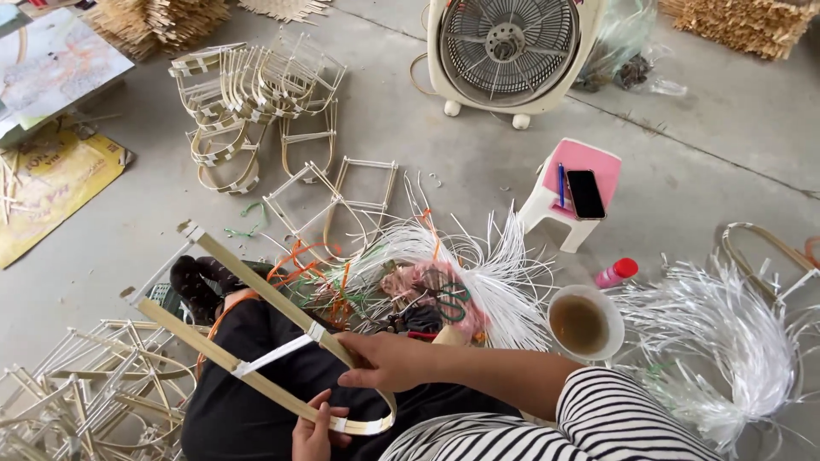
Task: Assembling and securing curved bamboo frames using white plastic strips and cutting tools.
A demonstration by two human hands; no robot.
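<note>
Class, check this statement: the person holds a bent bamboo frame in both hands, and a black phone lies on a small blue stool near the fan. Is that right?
Not quite. The stool is pink on top with white legs, not blue, as the head view shows. The rest holds: both the left hand and the right hand hold the bent bamboo frame, and the black phone lies on the stool near the fan.

A phone (586, 194) and pen (561, 183) lie on the stool (572, 162), which stands before the fan (510, 51). A bowl (583, 324) sits on the floor (709, 154) below the stool, a bottle (617, 272) beside it.
</note>
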